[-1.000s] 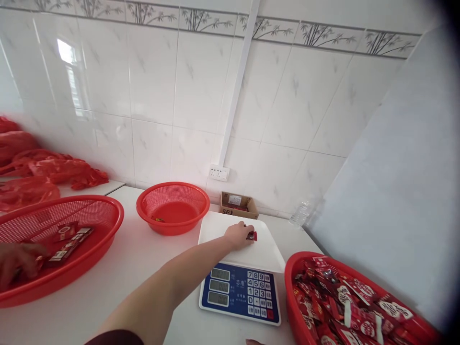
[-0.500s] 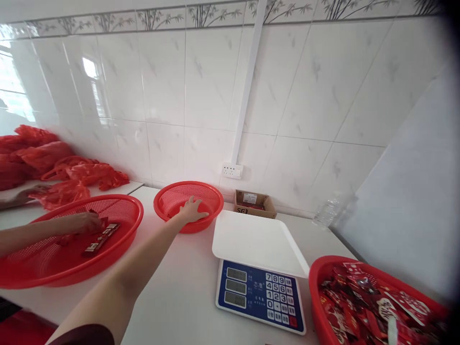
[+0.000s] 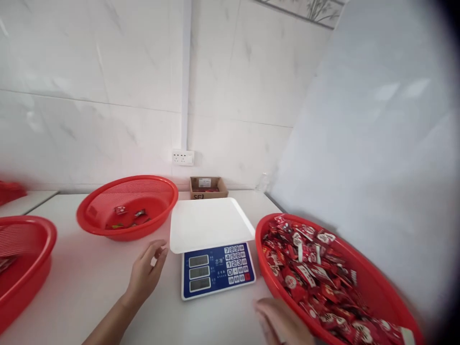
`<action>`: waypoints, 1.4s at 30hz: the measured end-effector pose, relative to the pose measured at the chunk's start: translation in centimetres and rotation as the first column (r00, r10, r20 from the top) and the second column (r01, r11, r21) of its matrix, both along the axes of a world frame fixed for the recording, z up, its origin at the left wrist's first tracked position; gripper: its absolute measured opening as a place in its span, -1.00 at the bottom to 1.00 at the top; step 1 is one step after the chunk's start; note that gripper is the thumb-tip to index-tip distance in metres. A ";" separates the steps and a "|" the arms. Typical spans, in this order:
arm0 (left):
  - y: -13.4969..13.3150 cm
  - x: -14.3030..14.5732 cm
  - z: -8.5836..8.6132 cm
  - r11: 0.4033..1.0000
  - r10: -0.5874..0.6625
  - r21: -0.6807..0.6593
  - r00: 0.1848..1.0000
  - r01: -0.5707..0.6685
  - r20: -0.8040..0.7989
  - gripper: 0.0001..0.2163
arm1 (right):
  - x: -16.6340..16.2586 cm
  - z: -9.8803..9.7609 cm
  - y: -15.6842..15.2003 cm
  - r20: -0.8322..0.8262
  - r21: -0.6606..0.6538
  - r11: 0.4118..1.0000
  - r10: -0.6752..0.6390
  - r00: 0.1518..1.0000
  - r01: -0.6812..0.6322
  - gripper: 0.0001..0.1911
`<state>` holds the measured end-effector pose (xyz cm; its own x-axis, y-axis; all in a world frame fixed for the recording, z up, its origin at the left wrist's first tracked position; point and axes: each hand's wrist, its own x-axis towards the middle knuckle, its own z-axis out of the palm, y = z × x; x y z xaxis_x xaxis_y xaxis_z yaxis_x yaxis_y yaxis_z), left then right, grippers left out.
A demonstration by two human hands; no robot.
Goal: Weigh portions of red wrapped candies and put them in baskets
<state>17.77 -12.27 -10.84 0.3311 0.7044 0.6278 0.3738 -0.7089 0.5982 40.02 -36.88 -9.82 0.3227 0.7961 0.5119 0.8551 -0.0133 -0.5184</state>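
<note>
The left hand [image 3: 143,277], empty, loosely curled, is beside the scale [image 3: 218,269]; the right hand [image 3: 285,321], grip indeterminate, is near the basket [image 3: 383,290] of wrapped sweets [image 3: 312,273], likely light and slippery, best pinched at their ends.

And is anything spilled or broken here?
Nothing stands out: the sweets heaped on the right lie inside their basket, and I see no cracks on the scale.

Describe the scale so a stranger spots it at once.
On the white table, find the basket holding many red packets at right. The scale stands just left of it. Unlike the baskets, it has a flat white tray and a blue keypad panel.
</note>
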 end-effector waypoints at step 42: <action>-0.3 -0.7 -0.3 0.977 -0.140 -0.153 0.988 0.149 0.067 -0.71 | 16.2 5.8 4.1 0.113 -0.391 0.807 -0.435 0.894 0.442 -0.72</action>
